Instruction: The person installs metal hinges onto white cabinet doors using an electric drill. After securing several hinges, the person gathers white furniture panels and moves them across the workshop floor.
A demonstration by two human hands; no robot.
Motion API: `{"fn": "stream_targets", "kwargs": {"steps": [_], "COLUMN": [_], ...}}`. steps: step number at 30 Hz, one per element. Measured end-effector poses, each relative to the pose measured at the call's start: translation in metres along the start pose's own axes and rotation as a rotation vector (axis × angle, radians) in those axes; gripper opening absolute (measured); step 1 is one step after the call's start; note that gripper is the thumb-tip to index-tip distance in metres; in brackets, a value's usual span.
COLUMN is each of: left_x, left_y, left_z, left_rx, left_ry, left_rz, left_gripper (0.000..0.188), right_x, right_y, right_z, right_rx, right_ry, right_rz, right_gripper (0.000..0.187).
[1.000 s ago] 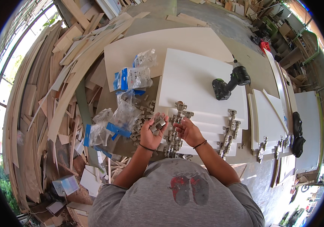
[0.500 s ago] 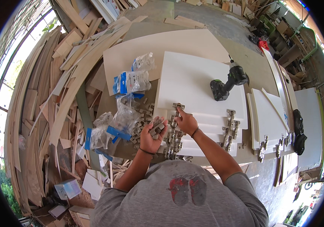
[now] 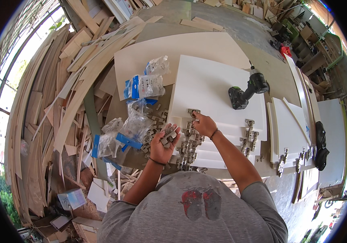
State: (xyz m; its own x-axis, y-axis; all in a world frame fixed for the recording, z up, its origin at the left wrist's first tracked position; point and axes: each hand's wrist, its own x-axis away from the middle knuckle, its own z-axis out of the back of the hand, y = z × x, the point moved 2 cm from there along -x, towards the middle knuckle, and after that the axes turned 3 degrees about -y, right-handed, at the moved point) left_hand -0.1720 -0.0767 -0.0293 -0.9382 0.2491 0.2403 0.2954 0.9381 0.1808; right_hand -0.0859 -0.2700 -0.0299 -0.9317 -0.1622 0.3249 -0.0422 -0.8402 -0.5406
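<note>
Cupped around several small grey metal hinge parts (image 3: 168, 139), my left hand (image 3: 162, 150) is closed near the left edge of the white panels (image 3: 210, 83). My right hand (image 3: 206, 125) has its fingertips on the top cabinet hinge (image 3: 193, 111) of the left row, with the other fingers curled; what lies under the fingertips is hidden. Below it, a row of metal hinges (image 3: 187, 150) runs down the stepped panel edges toward me. A second hinge row (image 3: 249, 135) sits along the right side of the same stack.
A cordless drill (image 3: 246, 90) lies on the top panel. Loose metal parts (image 3: 153, 129) and clear plastic bags with blue headers (image 3: 150, 86) are left of the stack. More panels with hinges (image 3: 289, 125) stand to the right. Wood offcuts (image 3: 76, 81) crowd the left side.
My right hand stays at the top hinge, its fingers slightly shifted on it. The left hand still holds the parts, tilted a little differently. The whole view has shifted slightly.
</note>
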Motion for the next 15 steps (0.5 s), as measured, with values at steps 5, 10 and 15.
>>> {"fn": "stream_targets", "kwargs": {"steps": [5,10,15], "left_x": [-0.002,-0.004,-0.006], "left_y": [-0.006,-0.013,-0.024], "left_z": [-0.009,-0.008,-0.013], "left_rx": [-0.020,-0.108,-0.194], "left_ry": [0.000,-0.025,-0.015], "left_rz": [0.030,0.087,0.134], "left_gripper": [0.039,0.039,0.039], "right_x": [0.024,0.059,0.068], "right_y": [-0.009,-0.046,-0.042], "right_z": [0.004,0.007,0.006], "right_rx": [-0.223,-0.392,-0.522], "right_ry": [0.150,0.090,0.088], "right_rz": [0.124,0.296,0.321], "right_gripper": [0.038,0.028,0.026]}}
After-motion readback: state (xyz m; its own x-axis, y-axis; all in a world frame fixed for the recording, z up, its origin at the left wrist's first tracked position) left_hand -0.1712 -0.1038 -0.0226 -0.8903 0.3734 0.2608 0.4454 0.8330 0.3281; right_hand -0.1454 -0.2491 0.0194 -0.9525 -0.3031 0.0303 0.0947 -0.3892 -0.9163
